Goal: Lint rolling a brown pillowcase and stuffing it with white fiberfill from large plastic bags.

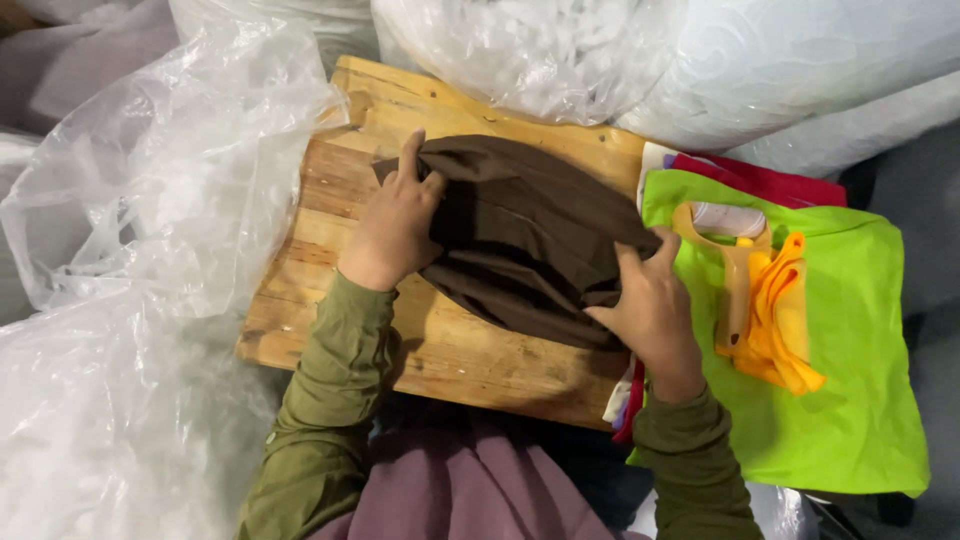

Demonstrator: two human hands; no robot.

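Observation:
A dark brown cloth [525, 235] lies bunched on a wooden board [470, 355]. My left hand [395, 225] grips the cloth's upper left edge, fingers curled over the fold. My right hand [650, 310] pinches the cloth's lower right edge near the board's right end. Both arms wear olive green sleeves.
A lime green cloth [850, 400] lies right of the board, with folded orange cloth [780, 320] and a tan-handled lint roller [735, 260] on top. Red cloth [780, 182] peeks out beneath. Clear plastic bags [150, 220] crowd the left; white stuffing bags [600, 50] lie behind.

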